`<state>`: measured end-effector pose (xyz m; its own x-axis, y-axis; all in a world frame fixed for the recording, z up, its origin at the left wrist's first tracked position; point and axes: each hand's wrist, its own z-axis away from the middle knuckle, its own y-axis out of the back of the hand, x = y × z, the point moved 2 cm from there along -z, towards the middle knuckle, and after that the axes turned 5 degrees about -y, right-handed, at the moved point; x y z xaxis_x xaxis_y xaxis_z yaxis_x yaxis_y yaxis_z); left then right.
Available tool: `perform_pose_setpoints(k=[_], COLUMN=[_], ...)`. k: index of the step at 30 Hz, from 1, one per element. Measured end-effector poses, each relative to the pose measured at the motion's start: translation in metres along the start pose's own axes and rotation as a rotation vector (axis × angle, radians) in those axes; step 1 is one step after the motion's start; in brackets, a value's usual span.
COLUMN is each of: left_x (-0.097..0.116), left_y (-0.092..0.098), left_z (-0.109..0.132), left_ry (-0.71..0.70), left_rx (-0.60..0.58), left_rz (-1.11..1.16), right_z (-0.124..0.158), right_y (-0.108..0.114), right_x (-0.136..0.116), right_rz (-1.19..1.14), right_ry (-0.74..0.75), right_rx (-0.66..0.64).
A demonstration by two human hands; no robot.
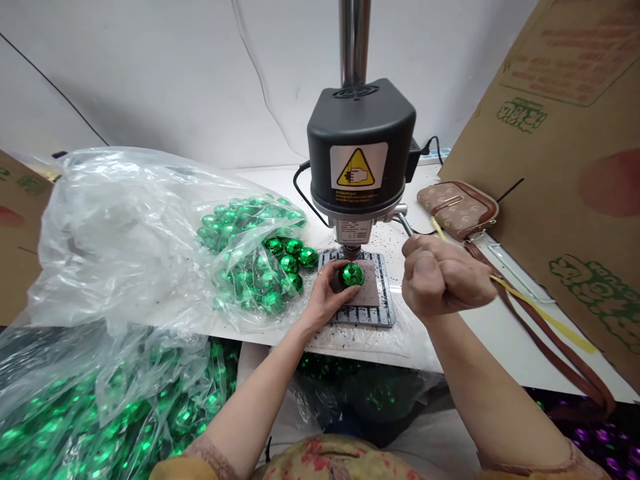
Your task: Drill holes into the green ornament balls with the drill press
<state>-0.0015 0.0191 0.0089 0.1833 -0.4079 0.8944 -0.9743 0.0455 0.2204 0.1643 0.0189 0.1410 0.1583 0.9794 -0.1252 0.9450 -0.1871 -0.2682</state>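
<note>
Under the chuck of a black drill press [361,133], my left hand [327,293] grips a shiny green faceted ball [353,274] between thumb and fingers. The ball rests on a pinkish square board [370,287], which lies on the slotted grey metal base [385,310]. The drill tip meets or nearly meets the top of the ball; I cannot tell how deep it is. My right hand [440,273] is closed in a fist around the metal feed lever [404,220] at the machine's right side.
Left of the base, green balls [273,273] spill from a clear plastic bag [125,233]. Another bag of green balls [100,413] sits lower left. A brown patterned purse [457,207] lies at right, by a large cardboard box [565,167]. Dark shavings dot the white table [295,183].
</note>
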Motion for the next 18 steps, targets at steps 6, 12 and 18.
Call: perform_pose_setpoints(k=[6,12,18], left_x=[0.003,0.023,0.048], left_y=[-0.003,0.002,-0.001], left_z=[-0.003,0.015,0.102], left_ry=[0.042,0.015,-0.657], left_rx=[0.031,0.224,-0.099], left_rz=[0.004,-0.217,-0.472], right_z=[-0.036,-0.082,-0.077], right_y=[-0.014,-0.029,-0.028], right_x=[-0.006,0.01,0.014], right_rz=[0.085,0.024,0.052], right_ry=[-0.364,-0.554,-0.547], right_rx=[0.131,0.043,0.028])
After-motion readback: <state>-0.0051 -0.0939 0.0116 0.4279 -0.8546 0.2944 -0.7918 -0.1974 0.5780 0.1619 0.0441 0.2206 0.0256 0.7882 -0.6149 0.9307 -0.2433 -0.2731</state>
